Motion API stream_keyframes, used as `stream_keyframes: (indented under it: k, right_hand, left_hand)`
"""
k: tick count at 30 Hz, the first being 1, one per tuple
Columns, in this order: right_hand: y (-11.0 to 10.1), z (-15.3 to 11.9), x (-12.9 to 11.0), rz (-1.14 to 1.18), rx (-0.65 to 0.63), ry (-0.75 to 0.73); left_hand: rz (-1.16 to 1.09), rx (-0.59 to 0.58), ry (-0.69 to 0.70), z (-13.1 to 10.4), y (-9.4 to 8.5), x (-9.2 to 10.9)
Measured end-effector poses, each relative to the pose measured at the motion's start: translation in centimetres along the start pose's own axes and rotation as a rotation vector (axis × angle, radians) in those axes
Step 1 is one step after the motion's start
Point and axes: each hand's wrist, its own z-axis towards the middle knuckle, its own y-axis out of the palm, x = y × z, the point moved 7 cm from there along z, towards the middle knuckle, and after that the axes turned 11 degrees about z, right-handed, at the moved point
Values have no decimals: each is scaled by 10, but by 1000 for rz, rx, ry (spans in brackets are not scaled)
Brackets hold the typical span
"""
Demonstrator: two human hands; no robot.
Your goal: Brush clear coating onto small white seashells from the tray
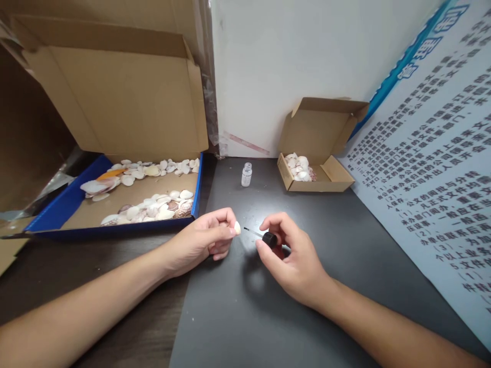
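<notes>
Between the thumb and fingers of my left hand [207, 232] is a small white seashell [237, 228], pinched at its edge. My right hand [289, 255] grips the black cap of a brush applicator [269, 239]. Its thin stem points left, and the dark tip sits just short of the shell, with a small gap between them. Behind my hands, a small clear glass bottle [246, 175] with a printed label stands upright with its neck uncapped.
At left, an open blue-sided cardboard box [126, 190] holds two groups of shells and an orange piece. A smaller open cardboard box [322, 186] with shells stands at back right. A white panel [291, 56] rises behind, and a printed poster [433, 168] lines the right side.
</notes>
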Motion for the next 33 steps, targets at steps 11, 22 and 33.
stream_keyframes:
  k: [11,22,33]
  right_hand:
    - [-2,-1,-1,50,19,-6]
    - [-1,-2,-5,76,5,-51]
    - [-1,-1,-4,56,12,-40]
  left_hand:
    - [-3,7,-17,-1,1,2]
    - [90,-19,53,-1,4,4]
    - [206,-16,65,-2,4,4]
